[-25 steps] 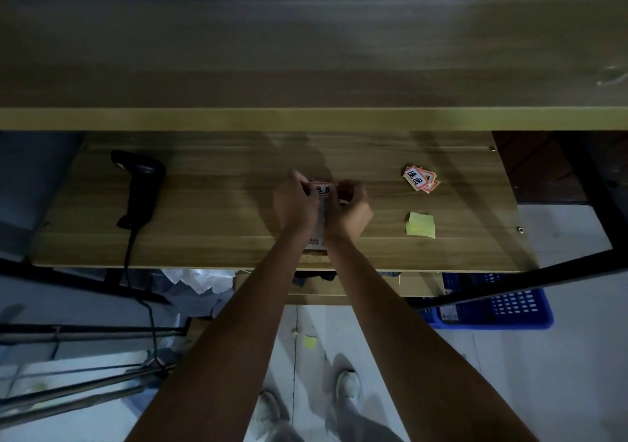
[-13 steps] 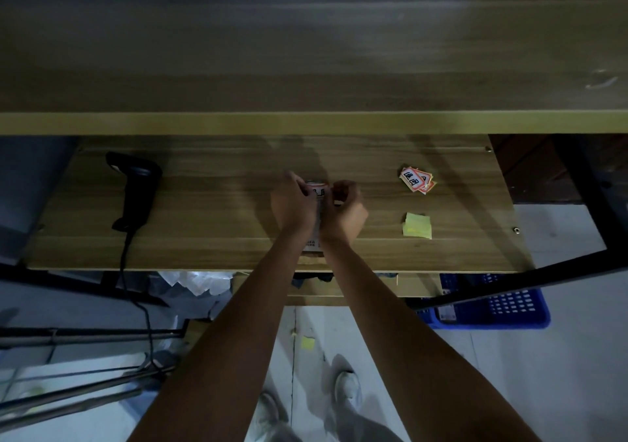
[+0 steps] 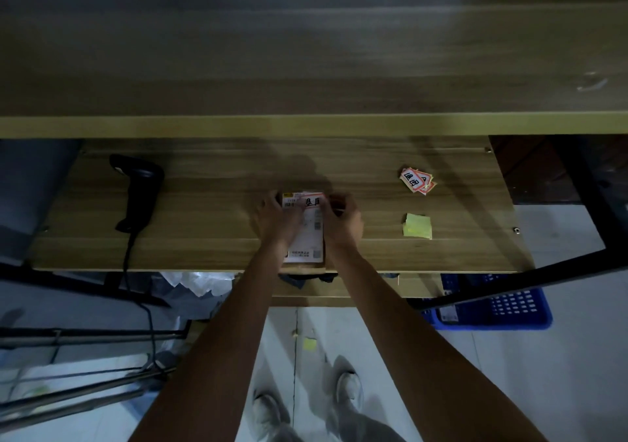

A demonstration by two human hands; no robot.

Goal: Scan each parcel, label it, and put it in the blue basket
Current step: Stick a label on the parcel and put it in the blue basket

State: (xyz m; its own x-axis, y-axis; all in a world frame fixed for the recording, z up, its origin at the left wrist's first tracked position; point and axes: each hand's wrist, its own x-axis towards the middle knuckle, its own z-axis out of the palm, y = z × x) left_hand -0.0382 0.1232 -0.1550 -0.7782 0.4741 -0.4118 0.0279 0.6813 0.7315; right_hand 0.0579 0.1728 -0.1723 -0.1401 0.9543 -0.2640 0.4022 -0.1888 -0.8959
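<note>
your hands have spread: the red-edged label (image 3: 312, 201) now shows on the parcel (image 3: 303, 234), mid-surface (image 3: 210, 204). left hand (image 3: 277, 219) lies on the parcel, right hand (image 3: 343, 219) pinches the label's edge; press it flat, then blue basket (image 3: 503, 309) at 4 o'clock

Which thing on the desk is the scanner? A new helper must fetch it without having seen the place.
Start at the wooden desk and look to its far left end. The barcode scanner lies there alone: black, pistol-shaped, its cable running off the front edge, unlike the paper stacks at the right.
</note>
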